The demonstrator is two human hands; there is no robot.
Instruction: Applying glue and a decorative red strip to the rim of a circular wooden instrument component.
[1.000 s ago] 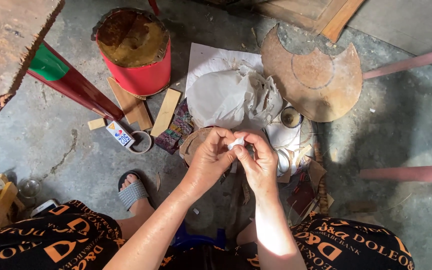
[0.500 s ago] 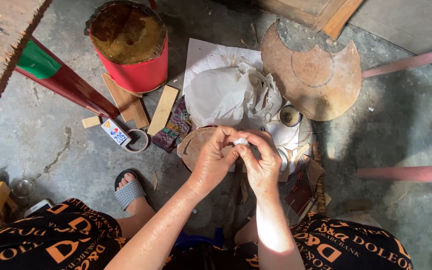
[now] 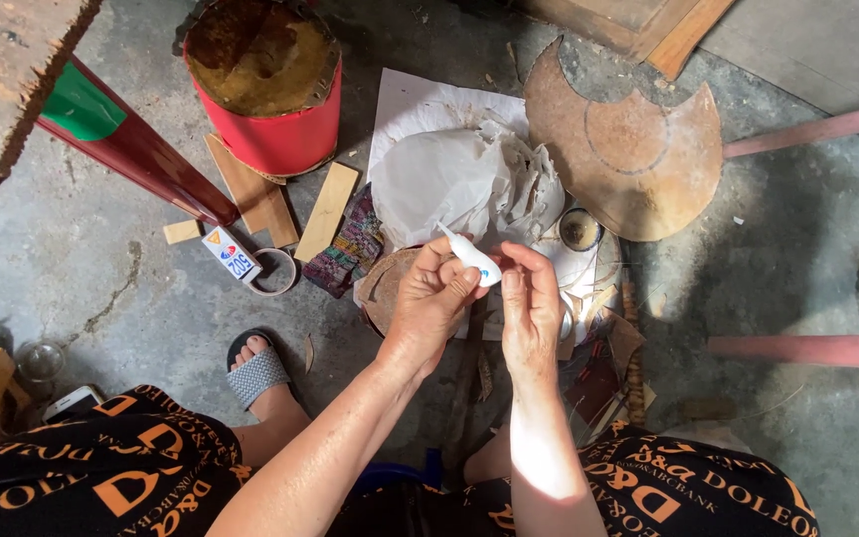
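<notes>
Concrete floor (image 3: 131,298), cluttered. Red drum (image 3: 270,89) w/ rusty top at upper left; crescent-cut rusty metal disc (image 3: 628,149) at upper right. Crumpled white plastic sheet (image 3: 449,184) btwn them, on white paper. Wood strips (image 3: 325,211) lay just beside drum. Left hand (image 3: 428,303) curled shut round small white glue tube (image 3: 472,259), nozzle pointing up-left. Right hand (image 3: 531,313) touched tube's blue end, fingertips pinched on it; both held over the sheet's near edge.

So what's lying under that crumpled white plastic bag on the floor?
A flat white sheet lies under the white plastic bag, showing at its top and left. Anything directly beneath the bag is covered.
</notes>
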